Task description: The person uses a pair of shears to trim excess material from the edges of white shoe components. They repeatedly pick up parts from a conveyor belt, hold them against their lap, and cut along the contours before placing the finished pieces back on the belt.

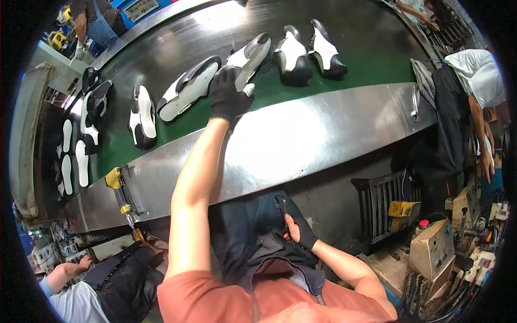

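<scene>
My left hand (227, 96), in a black glove, reaches far over the belt and grips the near end of a black-and-white shoe (254, 58). That shoe lies tilted with its white underside partly showing. Left of it another black-and-white shoe (186, 91) rests on its side, close to my glove. My right hand (301, 230), in a black glove with bare finger and thumb tips showing, is low by my lap. It is closed round a dark hand tool (281, 207) with a jaw-like head; the handle is mostly hidden.
A green conveyor belt (371, 67) with a steel edge (334, 121) runs in front of me. More shoes stand on it, including an upright pair (325, 51). Co-workers are at the upper left, lower left and right. A control box (432, 247) with a red button stands right.
</scene>
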